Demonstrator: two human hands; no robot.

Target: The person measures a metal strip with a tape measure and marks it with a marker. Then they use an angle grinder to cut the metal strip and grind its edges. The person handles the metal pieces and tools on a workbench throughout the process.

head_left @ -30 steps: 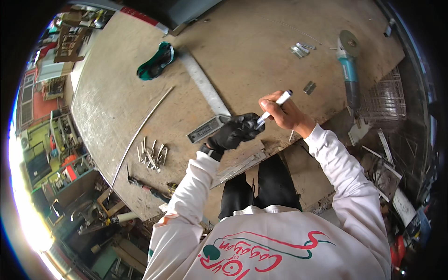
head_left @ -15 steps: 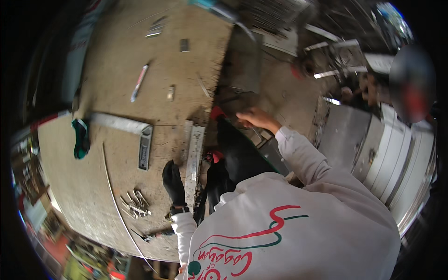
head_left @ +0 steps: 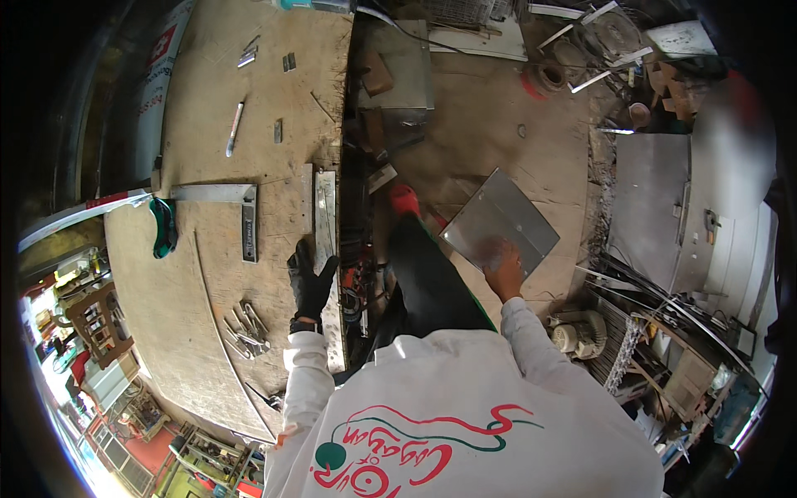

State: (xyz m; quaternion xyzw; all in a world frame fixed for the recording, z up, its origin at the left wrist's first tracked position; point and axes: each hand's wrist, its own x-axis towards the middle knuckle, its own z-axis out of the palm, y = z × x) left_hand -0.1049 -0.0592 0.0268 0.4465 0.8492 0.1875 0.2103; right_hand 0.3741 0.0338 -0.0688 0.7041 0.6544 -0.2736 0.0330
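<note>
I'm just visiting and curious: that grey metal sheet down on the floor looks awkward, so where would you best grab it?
Probably by the near edge, coming from the person's side, where the right hand already meets the metal sheet. It is thin, flat and broad, so only its edges offer a hold; fingers would likely curl under that edge with the thumb on top. The far corners lie beyond easy reach.

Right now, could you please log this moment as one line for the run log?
left hand: gloved, resting on metal strip at workbench edge | right hand: bare, on grey metal sheet over floor | grip: cannot tell
</note>
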